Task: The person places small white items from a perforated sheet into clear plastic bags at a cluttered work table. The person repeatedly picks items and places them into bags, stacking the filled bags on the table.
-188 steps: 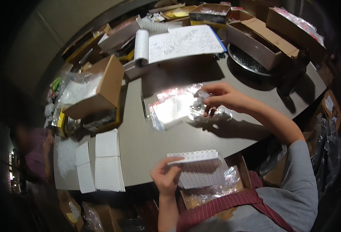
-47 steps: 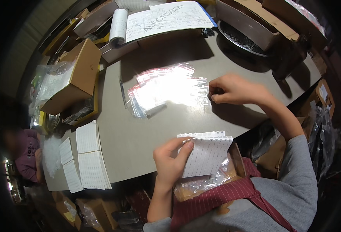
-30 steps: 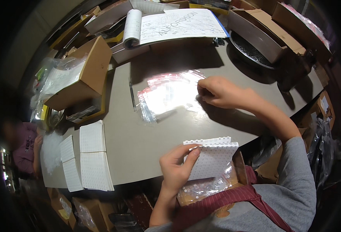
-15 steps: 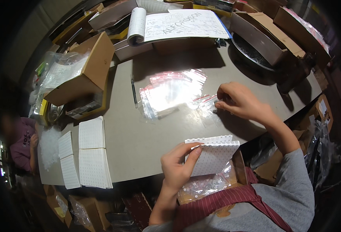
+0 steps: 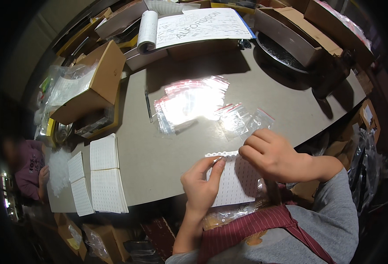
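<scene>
My left hand pinches a white sticker sheet between thumb and fingers, with a thin pale tip of something showing by the thumb. Rows of small printed letters cover the sheet, and its bent top edge looks scalloped with round stickers. Over the sheet's upper right corner, my right hand has its fingers curled together; what is between them is hidden. Beyond it lie a few small clear zip bags, with a single zip bag close to the right hand.
A glossy fan of zip bags and a pen lie mid-table. Banded sheet stacks are at left, below a tilted cardboard box. A paper pad and a round black tray stand behind. A co-worker is far left.
My right hand has come from the small zip bags toward me to the sheet's top edge. One zip bag now lies apart, right of the others. The sheet hangs at a different angle.
</scene>
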A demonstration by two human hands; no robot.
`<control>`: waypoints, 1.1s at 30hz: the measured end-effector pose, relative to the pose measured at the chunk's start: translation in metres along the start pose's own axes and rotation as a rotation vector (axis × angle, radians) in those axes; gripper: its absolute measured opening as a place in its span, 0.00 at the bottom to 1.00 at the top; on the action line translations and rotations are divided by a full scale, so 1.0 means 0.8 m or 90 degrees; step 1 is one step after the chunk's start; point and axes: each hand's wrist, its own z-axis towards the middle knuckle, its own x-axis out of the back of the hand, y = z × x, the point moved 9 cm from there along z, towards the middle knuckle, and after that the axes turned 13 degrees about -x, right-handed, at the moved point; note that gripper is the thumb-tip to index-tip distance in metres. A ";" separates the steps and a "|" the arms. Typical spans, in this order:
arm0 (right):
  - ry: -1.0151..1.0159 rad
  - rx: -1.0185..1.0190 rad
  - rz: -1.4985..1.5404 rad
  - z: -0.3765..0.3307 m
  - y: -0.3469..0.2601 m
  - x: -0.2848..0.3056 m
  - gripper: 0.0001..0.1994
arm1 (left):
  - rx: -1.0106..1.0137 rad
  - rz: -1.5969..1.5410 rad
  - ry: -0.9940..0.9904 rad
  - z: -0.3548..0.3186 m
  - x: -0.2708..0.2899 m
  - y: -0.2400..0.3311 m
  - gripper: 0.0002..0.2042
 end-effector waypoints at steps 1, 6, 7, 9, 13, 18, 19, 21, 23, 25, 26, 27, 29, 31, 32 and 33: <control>0.034 0.030 -0.023 -0.005 -0.006 0.001 0.18 | 0.003 -0.002 0.002 0.000 0.000 -0.001 0.06; 0.054 0.012 0.092 -0.018 0.025 0.020 0.10 | 0.021 -0.050 0.026 -0.004 0.001 -0.007 0.07; 0.037 -0.058 0.216 -0.006 0.056 0.035 0.08 | 0.023 -0.047 0.029 -0.005 0.002 -0.008 0.07; -0.063 -0.317 0.254 -0.004 0.128 0.027 0.11 | 0.021 -0.046 0.029 -0.004 0.002 -0.006 0.07; -0.190 -0.395 0.238 -0.012 0.166 0.000 0.10 | 0.023 -0.066 0.019 -0.001 -0.002 -0.006 0.06; -0.161 -0.347 0.138 -0.007 0.171 -0.021 0.14 | 0.021 -0.084 0.020 -0.003 0.003 -0.004 0.05; -0.168 -0.353 0.148 -0.006 0.175 -0.023 0.16 | 0.023 -0.127 0.029 -0.004 0.004 -0.003 0.06; -0.204 -0.376 0.127 -0.005 0.182 -0.022 0.20 | 0.024 -0.213 0.048 -0.009 0.009 -0.003 0.07; -0.269 -0.364 0.121 -0.003 0.166 -0.022 0.23 | 0.043 -0.303 0.049 -0.013 0.019 -0.003 0.08; -0.367 -0.315 0.131 0.003 0.120 -0.031 0.25 | 0.052 -0.347 0.045 -0.014 0.023 -0.004 0.08; -0.347 -0.258 0.222 0.014 0.105 -0.027 0.20 | 0.049 -0.347 0.037 -0.014 0.023 -0.003 0.09; -0.271 -0.235 0.235 0.024 0.113 -0.023 0.18 | 0.048 -0.346 0.026 -0.014 0.022 -0.002 0.09; -0.119 -0.182 0.258 0.047 0.132 -0.018 0.14 | 0.031 -0.345 0.036 -0.009 0.020 0.002 0.08; -0.159 -0.218 0.230 0.057 0.139 -0.025 0.08 | 0.019 -0.332 0.033 -0.009 0.021 0.005 0.08; -0.151 -0.189 0.200 0.062 0.140 -0.036 0.08 | 0.016 -0.321 0.027 -0.010 0.021 0.003 0.07; -0.143 -0.159 0.170 0.066 0.140 -0.042 0.08 | 0.013 -0.309 0.022 -0.010 0.022 0.002 0.07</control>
